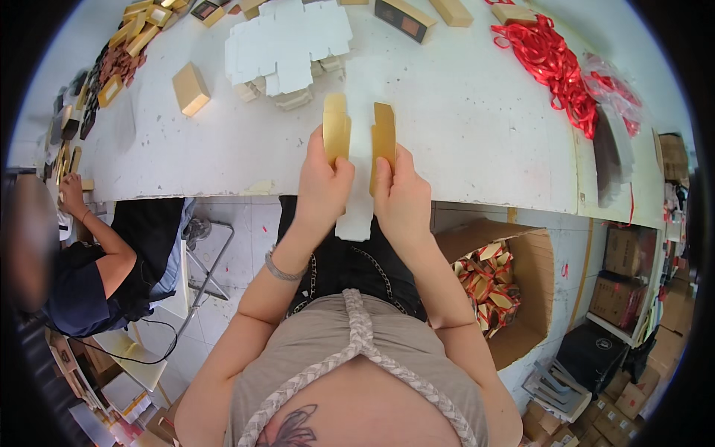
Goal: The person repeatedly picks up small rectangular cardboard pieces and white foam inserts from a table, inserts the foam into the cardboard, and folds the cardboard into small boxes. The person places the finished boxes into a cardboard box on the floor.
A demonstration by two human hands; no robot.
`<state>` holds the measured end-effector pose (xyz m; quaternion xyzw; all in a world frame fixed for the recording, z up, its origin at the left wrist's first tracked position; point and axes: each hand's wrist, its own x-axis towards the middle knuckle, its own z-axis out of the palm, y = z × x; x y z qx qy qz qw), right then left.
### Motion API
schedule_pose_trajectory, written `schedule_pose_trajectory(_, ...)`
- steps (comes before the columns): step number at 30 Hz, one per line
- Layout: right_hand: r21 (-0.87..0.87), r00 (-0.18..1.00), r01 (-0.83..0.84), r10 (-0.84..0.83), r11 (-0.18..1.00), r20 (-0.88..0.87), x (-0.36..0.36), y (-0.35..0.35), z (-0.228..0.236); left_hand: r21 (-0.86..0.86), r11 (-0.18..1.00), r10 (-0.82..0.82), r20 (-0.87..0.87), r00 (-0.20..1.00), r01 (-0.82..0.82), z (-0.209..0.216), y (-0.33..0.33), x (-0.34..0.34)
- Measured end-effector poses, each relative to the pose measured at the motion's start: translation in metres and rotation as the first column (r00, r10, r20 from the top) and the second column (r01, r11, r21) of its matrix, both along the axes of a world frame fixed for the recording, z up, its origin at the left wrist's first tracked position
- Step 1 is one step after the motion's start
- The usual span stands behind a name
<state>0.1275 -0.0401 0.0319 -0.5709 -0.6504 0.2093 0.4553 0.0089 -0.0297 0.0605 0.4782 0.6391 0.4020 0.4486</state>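
Note:
Between my hands is a partly folded cardboard box blank (360, 167), white inside, with its two gold sides standing up. My left hand (325, 182) is closed on the left gold side, thumb against it. On the opposite gold side my right hand (402, 195) has a similar grip, fingers behind and thumb in front. The blank's lower white flap hangs past the table edge toward me. Beyond it lies a stack of flat white blanks (287, 45), and a closed gold box (191, 89) sits to the left of that stack.
Tangled red ribbon (547, 63) lies at the far right of the white table (484, 160). An open carton (532, 298) of gold, red-ribboned pieces stands below on my right. At left, a co-worker's hand (72, 195) is at the table beside small boxes; a folding chair (205, 261) stands between us.

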Motion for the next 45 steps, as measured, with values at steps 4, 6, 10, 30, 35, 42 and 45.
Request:
schedule_pose_trajectory(4, 0.007, 0.987, 0.047, -0.048, 0.999, 0.156, 0.001, 0.016, -0.018, 0.347, 0.918, -0.063, -0.353, 0.934, 0.193, -0.009, -0.021, 0.019)
schedule_pose_trajectory(6, 0.031, 0.988, 0.068, -0.071, 0.997, 0.136, -0.003, 0.017, -0.022, 0.263, 0.943, -0.11, -0.335, 0.936, 0.205, -0.003, -0.022, 0.026)
schedule_pose_trajectory(10, 0.217, 0.98, 0.055, -0.094, 0.975, 0.176, 0.002, 0.01, -0.006, 0.269, 0.961, -0.009, -0.188, 0.982, 0.06, -0.018, -0.002, 0.012)
schedule_pose_trajectory(30, -0.408, 0.973, -0.12, 0.026, 0.905, -0.228, 0.005, 0.05, -0.01, 0.198, 0.94, -0.26, -0.113, 0.959, 0.278, -0.043, 0.038, -0.011)
schedule_pose_trajectory(35, -0.143, 0.838, 0.045, -0.115, 0.989, -0.533, -0.012, 0.049, -0.022, 0.204, 0.947, -0.249, -0.018, 0.968, 0.247, -0.043, 0.035, -0.009)
schedule_pose_trajectory(42, 0.014, 0.894, -0.001, 0.007, 1.0, -0.448, -0.011, 0.05, -0.032, 0.295, 0.925, -0.24, -0.031, 0.97, 0.238, -0.046, 0.04, -0.009)
schedule_pose_trajectory(45, 0.117, 0.852, -0.146, 0.185, 0.982, -0.489, -0.013, 0.046, -0.032, 0.194, 0.958, -0.239, 0.122, 0.963, 0.213, -0.044, 0.039, -0.01)
